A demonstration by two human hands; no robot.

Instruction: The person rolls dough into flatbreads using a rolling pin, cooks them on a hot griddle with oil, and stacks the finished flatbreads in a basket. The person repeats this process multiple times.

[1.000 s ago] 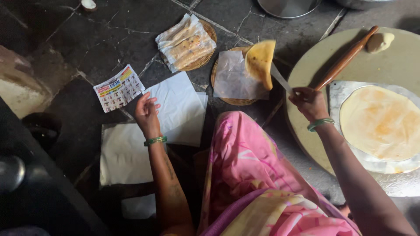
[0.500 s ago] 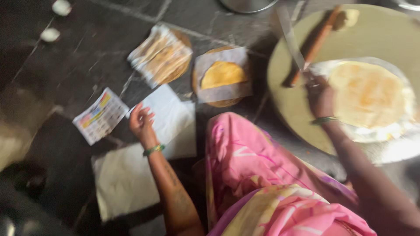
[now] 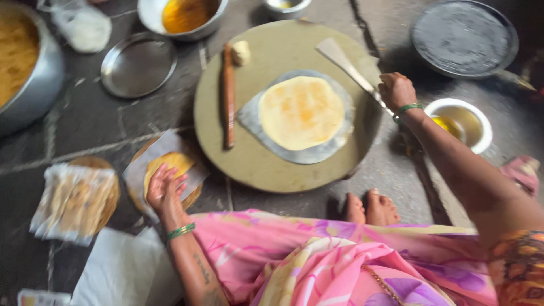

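Left hand (image 3: 165, 190) is lying flat, fingers spread, on a small flatbread (image 3: 170, 163) at near left. Right hand (image 3: 396, 90) is gripping a metal spatula (image 3: 347, 63) over the round board (image 3: 266, 164), right of the rolled dough (image 3: 300, 111).

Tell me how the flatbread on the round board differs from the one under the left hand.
The flatbread on the round board is larger and paler; the flatbread under the left hand is smaller and deeper yellow. The first lies bare on a grey sheet; the second lies on white paper, partly covered by the left hand. Both are round and flat.
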